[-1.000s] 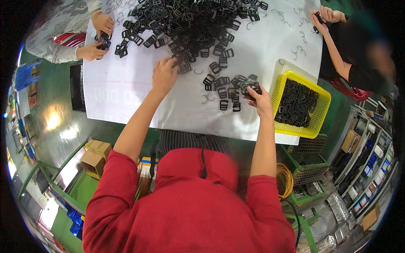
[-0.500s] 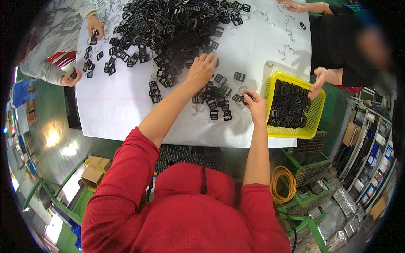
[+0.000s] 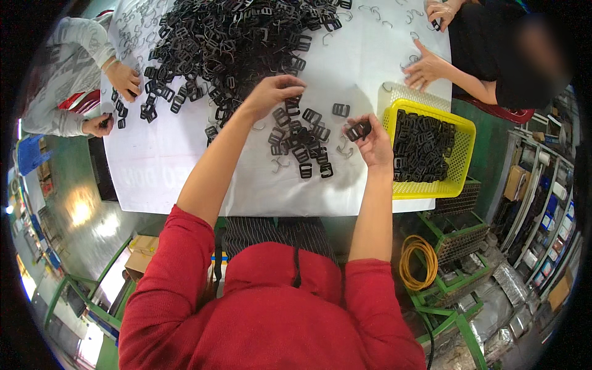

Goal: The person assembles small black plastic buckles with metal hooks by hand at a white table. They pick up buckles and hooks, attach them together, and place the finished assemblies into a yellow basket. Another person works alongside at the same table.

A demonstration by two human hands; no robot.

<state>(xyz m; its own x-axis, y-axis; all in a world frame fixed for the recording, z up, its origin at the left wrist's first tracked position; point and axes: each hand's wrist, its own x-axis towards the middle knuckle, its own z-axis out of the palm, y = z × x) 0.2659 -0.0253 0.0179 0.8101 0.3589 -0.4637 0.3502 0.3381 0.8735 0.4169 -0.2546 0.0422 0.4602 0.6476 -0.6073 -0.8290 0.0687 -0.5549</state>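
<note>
My right hand (image 3: pixel 376 143) is closed on a black plastic buckle (image 3: pixel 358 130), held between thumb and fingers beside the yellow basket. More than one buckle may be in it; the palm side is partly hidden. My left hand (image 3: pixel 271 97) hovers at the near edge of a large heap of black buckles (image 3: pixel 228 43), its fingers stretched out to the right and slightly bent. Nothing shows in it. A smaller cluster of buckles (image 3: pixel 299 139) lies between my hands, and a single buckle (image 3: pixel 340 110) sits apart just above it.
The yellow basket (image 3: pixel 462 166), partly filled with buckles, stands at the table's right edge. Thin curved scraps (image 3: pixel 382 18) are scattered over the white table cover (image 3: pixel 185 179). One co-worker's hands (image 3: pixel 123 79) are at the left; another's hand (image 3: pixel 425 68) reaches in beyond the basket.
My left hand has moved left and lifted from the heap's edge. My right hand has turned, bringing the buckle into plain sight. The right co-worker's hand has moved from the basket onto the table.
</note>
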